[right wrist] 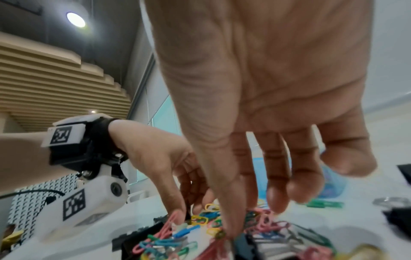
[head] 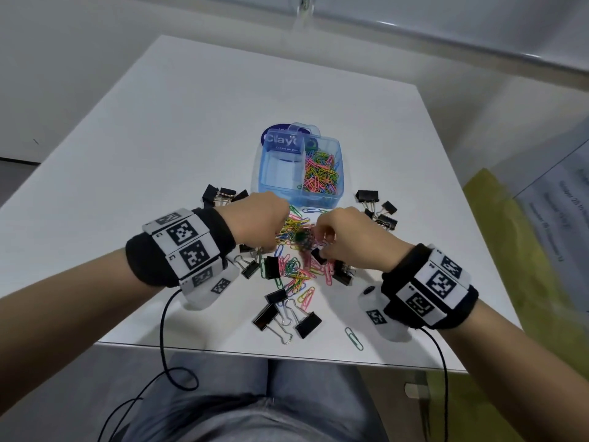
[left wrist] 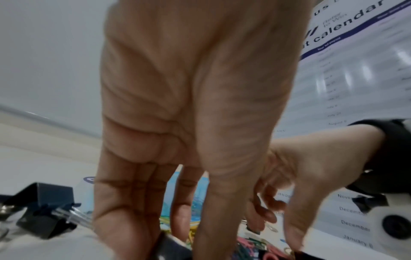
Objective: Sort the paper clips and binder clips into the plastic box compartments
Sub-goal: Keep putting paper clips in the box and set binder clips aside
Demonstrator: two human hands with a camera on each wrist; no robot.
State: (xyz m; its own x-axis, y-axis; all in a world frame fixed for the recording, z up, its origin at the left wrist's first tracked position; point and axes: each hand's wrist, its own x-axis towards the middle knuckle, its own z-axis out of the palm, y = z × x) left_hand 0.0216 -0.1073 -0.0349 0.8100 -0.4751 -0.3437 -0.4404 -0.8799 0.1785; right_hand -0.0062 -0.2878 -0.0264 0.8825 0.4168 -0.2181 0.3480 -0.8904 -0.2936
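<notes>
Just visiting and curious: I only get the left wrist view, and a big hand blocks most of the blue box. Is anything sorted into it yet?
Observer: Yes. In the head view, the clear blue plastic box has a heap of coloured paper clips in its right compartment.
Operator: And the other side?
Observer: I can't make out any clips in the left compartment.
Operator: Where are the black ones, then?
Observer: The black binder clips are all out on the white table, on both sides of the box and toward the near edge.
</notes>
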